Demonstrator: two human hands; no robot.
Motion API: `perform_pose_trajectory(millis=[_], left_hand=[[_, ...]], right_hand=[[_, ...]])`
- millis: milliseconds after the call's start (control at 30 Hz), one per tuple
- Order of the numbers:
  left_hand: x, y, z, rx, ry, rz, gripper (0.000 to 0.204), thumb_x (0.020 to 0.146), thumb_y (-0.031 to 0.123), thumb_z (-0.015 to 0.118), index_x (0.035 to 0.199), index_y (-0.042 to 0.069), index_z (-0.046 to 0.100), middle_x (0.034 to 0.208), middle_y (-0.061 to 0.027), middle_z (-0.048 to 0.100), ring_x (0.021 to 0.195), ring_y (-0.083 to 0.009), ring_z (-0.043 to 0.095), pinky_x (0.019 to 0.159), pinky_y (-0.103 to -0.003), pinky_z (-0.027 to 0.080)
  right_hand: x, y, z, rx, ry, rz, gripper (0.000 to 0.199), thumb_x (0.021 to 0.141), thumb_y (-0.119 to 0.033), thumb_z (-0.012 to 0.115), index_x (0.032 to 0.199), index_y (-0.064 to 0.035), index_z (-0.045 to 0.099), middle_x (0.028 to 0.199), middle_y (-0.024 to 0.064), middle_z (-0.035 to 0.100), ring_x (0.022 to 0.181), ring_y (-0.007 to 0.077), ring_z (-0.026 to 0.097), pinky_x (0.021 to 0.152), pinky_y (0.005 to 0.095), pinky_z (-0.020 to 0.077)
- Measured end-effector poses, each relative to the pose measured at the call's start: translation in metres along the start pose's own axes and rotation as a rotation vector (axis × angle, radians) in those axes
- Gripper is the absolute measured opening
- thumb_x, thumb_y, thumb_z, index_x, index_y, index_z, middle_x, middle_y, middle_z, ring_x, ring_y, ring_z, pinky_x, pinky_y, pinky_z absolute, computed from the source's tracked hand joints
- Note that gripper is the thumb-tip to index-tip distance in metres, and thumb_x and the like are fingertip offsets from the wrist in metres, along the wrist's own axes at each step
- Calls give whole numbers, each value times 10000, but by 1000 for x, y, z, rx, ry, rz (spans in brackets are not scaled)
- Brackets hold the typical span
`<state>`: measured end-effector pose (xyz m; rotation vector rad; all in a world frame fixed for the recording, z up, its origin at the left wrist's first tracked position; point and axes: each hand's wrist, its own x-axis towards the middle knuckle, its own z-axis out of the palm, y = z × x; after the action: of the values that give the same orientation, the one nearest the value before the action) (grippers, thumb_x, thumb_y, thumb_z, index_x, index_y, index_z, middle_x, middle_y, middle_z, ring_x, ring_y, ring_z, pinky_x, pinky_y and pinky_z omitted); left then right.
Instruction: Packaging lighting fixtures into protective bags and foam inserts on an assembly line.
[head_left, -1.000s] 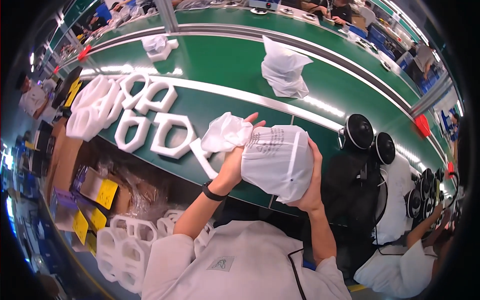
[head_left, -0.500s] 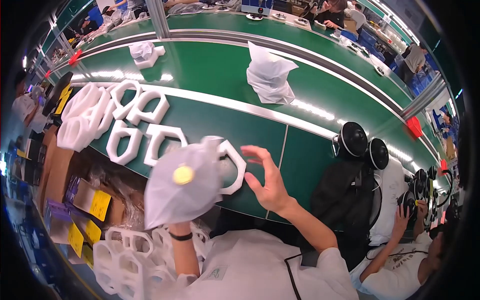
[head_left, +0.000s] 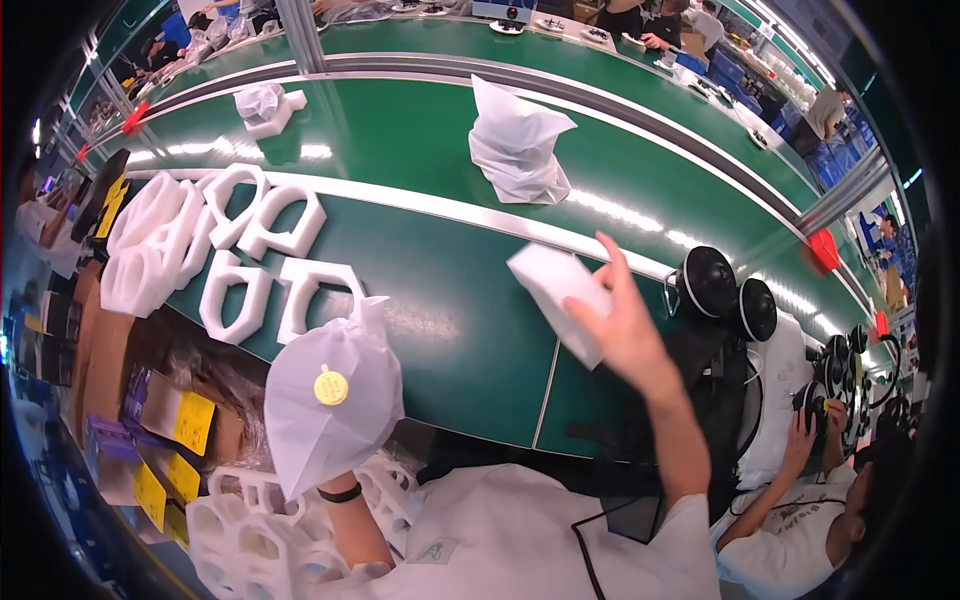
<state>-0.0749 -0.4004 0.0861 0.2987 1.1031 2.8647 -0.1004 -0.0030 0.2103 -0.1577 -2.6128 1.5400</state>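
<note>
My right hand [head_left: 622, 318] grips a white foam frame [head_left: 552, 285] over the right part of the green bench, its thumb on the near face. On the left, my left hand [head_left: 337, 479] holds up a rounded object in a thin white bag [head_left: 333, 400] with a round yellow sticker. That bag hides nearly all of the left hand's fingers. Just behind it, partly covered, lies another foam frame [head_left: 318, 272]. More foam frames [head_left: 236, 297] lie to the left, some of them in a stack [head_left: 150, 240].
On the green conveyor belt [head_left: 400, 130] stand a wrapped white bag [head_left: 518, 145] and a foam piece with a wrapped item [head_left: 268, 108]. Black round lamp-like heads [head_left: 706, 279] are at right, near a co-worker's hands [head_left: 805, 435]. A carton [head_left: 185, 405] and loose foam frames [head_left: 260, 535] sit below left.
My right hand has taken hold of the foam frame, lifted it off the bench and carried it right, tilting it. The bagged object in my left hand has moved slightly left and down.
</note>
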Motion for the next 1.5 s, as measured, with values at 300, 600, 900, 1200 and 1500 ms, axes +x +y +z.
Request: perform_pose_trajectory(millis=[300, 600, 900, 1200, 1500], left_hand=[[2, -25, 7, -522, 562, -49, 659, 1062, 486, 326, 1598, 129, 190, 1651, -106, 230, 1515, -285, 234, 1250, -441, 188], [4, -52, -61, -144, 232, -4, 582, 1068, 364, 401, 1559, 83, 264, 1597, -124, 344, 1456, -281, 353, 1224, -413, 266], [9, -50, -28, -64, 292, -49, 520, 1072, 251, 391, 1534, 28, 308, 1521, -163, 439, 1360, -295, 479, 1130, -414, 419], [65, -55, 9, -116, 215, -99, 502, 1069, 321, 352, 1422, -12, 480, 1386, -174, 577, 1253, -311, 580, 1089, -425, 462], [149, -73, 101, -118, 118, -442, 454, 1082, 361, 361, 1314, 20, 551, 1268, -132, 647, 1173, -250, 628, 1030, -399, 487]], right_hand=[[9, -21, -16, -206, -12, -153, 600, 780, -25, 704, 1355, -54, 537, 1114, 153, 598, 856, 248, 633, 769, 351, 526], [77, 41, 93, 326, -322, 242, 821, 897, -258, 743, 1544, -15, 300, 1217, 201, 655, 1099, 308, 662, 968, 360, 501], [37, 65, 91, -746, -467, -430, 787, 696, -553, 820, 1303, -97, 614, 1395, 272, 492, 1304, 445, 483, 1056, 541, 412], [38, 22, 84, -182, -11, 2, 548, 829, -481, 771, 1161, -54, 680, 629, 101, 643, 650, 236, 687, 611, 371, 516], [39, -22, 53, 20, -216, -423, 1263, 504, -382, 986, 1538, -155, 297, 1618, 216, 200, 1496, 401, 238, 1191, 501, 293]])
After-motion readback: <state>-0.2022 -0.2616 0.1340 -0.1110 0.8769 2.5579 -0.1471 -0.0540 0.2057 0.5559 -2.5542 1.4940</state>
